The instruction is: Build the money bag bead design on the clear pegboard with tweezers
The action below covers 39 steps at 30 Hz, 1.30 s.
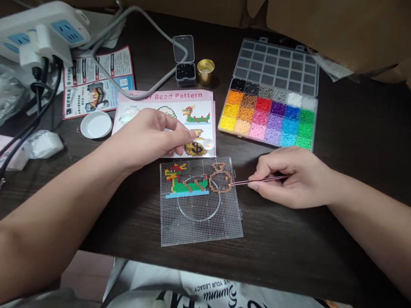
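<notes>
My left hand (157,132) is closed in a pinch over the printed bead pattern sheet (210,113). At its fingertips is a small white scoop (208,143) with a little orange in it; its handle is mostly hidden. My right hand (289,177) grips thin pinkish tweezers (247,182), their tips at the right side of a brown bead outline (221,175) shaped like a money bag. That outline stands on a clear pegboard (199,233), beside a finished-looking green dragon boat figure (189,184) in beads. A clear ring shows through the board.
An open sorting box (268,113) of coloured beads lies at the back right. Behind the sheet stand a small box of black beads (185,73) and a gold cup (206,72). A white lid (96,125), a leaflet (99,81), a grey cable and a power strip (45,30) occupy the left.
</notes>
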Available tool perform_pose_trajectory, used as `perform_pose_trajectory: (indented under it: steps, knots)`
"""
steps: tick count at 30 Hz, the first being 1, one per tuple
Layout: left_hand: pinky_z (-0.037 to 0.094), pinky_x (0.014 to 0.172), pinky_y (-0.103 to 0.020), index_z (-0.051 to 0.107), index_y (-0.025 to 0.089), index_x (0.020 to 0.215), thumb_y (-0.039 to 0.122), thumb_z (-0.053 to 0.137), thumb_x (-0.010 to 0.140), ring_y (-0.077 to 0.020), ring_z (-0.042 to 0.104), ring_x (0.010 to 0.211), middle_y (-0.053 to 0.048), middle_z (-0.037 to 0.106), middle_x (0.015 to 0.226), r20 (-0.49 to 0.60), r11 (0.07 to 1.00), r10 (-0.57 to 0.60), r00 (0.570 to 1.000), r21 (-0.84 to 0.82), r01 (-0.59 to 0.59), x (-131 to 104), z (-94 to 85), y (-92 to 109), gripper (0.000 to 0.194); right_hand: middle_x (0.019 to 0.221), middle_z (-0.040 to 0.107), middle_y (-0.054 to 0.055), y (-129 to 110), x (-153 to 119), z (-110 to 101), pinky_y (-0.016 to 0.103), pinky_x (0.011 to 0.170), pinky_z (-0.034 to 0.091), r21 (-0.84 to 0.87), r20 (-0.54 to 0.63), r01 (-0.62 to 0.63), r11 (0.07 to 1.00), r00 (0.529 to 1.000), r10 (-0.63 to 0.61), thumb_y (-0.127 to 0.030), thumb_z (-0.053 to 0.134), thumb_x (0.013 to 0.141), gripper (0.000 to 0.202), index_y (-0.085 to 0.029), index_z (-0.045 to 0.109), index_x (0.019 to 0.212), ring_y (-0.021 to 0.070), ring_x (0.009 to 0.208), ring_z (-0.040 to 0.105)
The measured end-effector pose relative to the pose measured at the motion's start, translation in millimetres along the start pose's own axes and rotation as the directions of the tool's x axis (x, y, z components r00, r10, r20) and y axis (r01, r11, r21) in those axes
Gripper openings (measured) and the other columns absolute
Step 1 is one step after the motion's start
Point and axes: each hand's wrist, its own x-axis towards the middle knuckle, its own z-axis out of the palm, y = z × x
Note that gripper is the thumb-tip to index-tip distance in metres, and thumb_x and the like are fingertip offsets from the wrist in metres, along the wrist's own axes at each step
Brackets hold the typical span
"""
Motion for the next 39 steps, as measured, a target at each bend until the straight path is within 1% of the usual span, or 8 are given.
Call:
perform_pose_trajectory:
  steps: [5, 8, 11, 13, 17, 27, 33, 39]
  knots:
    - [0.03, 0.051, -0.026, 0.06, 0.016, 0.053, 0.039, 0.071, 0.076, -0.0078, 0.043, 0.05, -0.001, 0.055, 0.052, -0.005, 1.0, 0.014, 1.0, 0.023, -0.014, -1.3, 1.2, 1.7, 0.035, 0.051, 0.046, -0.007, 1.2, 1.0, -0.3, 0.02, 0.041, 0.032, -0.021, 0.011, 0.044, 0.999, 0.999, -0.044, -0.013, 0.066, 0.081, 0.01, -0.018, 0.062, 0.074, 0.0047, 0.042, 0.038]
    - [0.032, 0.052, -0.026, 0.06, 0.016, 0.054, 0.038, 0.071, 0.077, -0.0077, 0.045, 0.051, -0.001, 0.055, 0.053, -0.001, 0.999, 0.025, 1.0, 0.033, -0.025, -2.2, 1.1, 2.0, 0.034, 0.051, 0.044, -0.008, 2.7, 1.5, 0.6, 0.021, 0.041, 0.031, -0.002, 0.017, 0.056, 0.998, 0.998, -0.056, -0.012, 0.067, 0.081, 0.009, -0.018, 0.062, 0.075, 0.0046, 0.042, 0.036]
    - [0.033, 0.053, -0.026, 0.059, 0.015, 0.055, 0.038, 0.07, 0.078, -0.0075, 0.045, 0.051, -0.002, 0.055, 0.054, 0.011, 0.999, 0.024, 1.0, 0.04, -0.025, -2.3, 0.4, 1.3, 0.034, 0.05, 0.043, -0.008, 5.2, 1.4, 1.8, 0.021, 0.04, 0.03, 0.025, 0.0, 0.113, 0.993, 0.994, -0.113, -0.011, 0.069, 0.078, 0.008, -0.017, 0.063, 0.076, 0.0044, 0.041, 0.035]
    - [0.034, 0.054, -0.026, 0.06, 0.015, 0.056, 0.039, 0.07, 0.078, -0.0079, 0.045, 0.052, -0.002, 0.056, 0.054, 0.014, 0.999, 0.027, 1.0, 0.046, -0.027, -1.9, 0.2, 0.4, 0.034, 0.05, 0.042, -0.008, 6.4, 1.1, 2.3, 0.022, 0.04, 0.03, 0.027, -0.007, 0.127, 0.992, 0.992, -0.127, -0.011, 0.07, 0.077, 0.008, -0.016, 0.063, 0.076, 0.0045, 0.041, 0.034]
    - [0.036, 0.055, -0.026, 0.061, 0.015, 0.056, 0.041, 0.07, 0.077, -0.0085, 0.046, 0.052, -0.003, 0.056, 0.054, 0.006, 0.998, 0.037, 0.999, 0.053, -0.037, -1.9, 0.3, -0.5, 0.035, 0.051, 0.043, -0.008, 6.4, 0.6, 2.2, 0.021, 0.041, 0.031, 0.019, -0.009, 0.116, 0.993, 0.993, -0.116, -0.011, 0.07, 0.078, 0.008, -0.016, 0.064, 0.077, 0.0043, 0.042, 0.035]
    - [0.033, 0.051, -0.027, 0.062, 0.015, 0.056, 0.042, 0.072, 0.075, -0.0085, 0.045, 0.049, -0.002, 0.056, 0.052, -0.017, 0.997, 0.053, 0.998, 0.059, -0.052, -1.2, 1.1, -1.8, 0.034, 0.051, 0.047, -0.007, 6.0, 1.9, 4.1, 0.019, 0.039, 0.03, -0.003, -0.02, 0.106, 0.994, 0.994, -0.106, -0.016, 0.069, 0.08, 0.006, -0.015, 0.065, 0.076, 0.003, 0.041, 0.037]
    - [0.032, 0.051, -0.027, 0.066, 0.016, 0.059, 0.044, 0.072, 0.075, -0.0091, 0.045, 0.05, -0.003, 0.058, 0.053, -0.02, 0.995, 0.068, 0.998, 0.076, -0.066, 0.1, 1.6, -4.7, 0.033, 0.051, 0.049, -0.007, 4.5, 1.9, 3.6, 0.021, 0.039, 0.033, 0.01, -0.002, 0.076, 0.997, 0.997, -0.076, -0.011, 0.069, 0.078, 0.008, -0.017, 0.065, 0.076, 0.0044, 0.041, 0.04]
    - [0.03, 0.05, -0.027, 0.064, 0.016, 0.057, 0.042, 0.072, 0.076, -0.008, 0.044, 0.049, -0.002, 0.057, 0.052, -0.004, 0.995, 0.079, 0.997, 0.064, -0.079, -1.4, 1.9, -2.1, 0.033, 0.051, 0.049, -0.006, 3.2, 1.4, 3.3, 0.023, 0.039, 0.034, 0.016, 0.0, 0.051, 0.999, 0.999, -0.051, -0.009, 0.069, 0.077, 0.01, -0.019, 0.065, 0.075, 0.0055, 0.041, 0.041]
